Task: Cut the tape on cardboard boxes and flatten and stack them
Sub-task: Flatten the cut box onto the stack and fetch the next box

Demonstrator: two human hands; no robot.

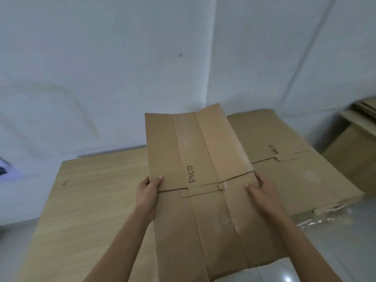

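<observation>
A flattened brown cardboard box [203, 159] marked "PICO" is held up in front of me, its far end raised. A strip of clear tape runs down its length. My left hand [147, 193] grips its left edge, thumb on top. My right hand [262, 190] grips its right edge, thumb lying on the upper face. Behind it, to the right, a stack of flattened boxes [284, 165] lies on the floor, the top one also marked "PICO".
A light wooden tabletop [97, 200] lies below and left of the held box. More cardboard [354, 147] leans in the far right corner. Crumpled clear tape [325, 218] lies on the glossy floor by the stack. White walls stand close behind.
</observation>
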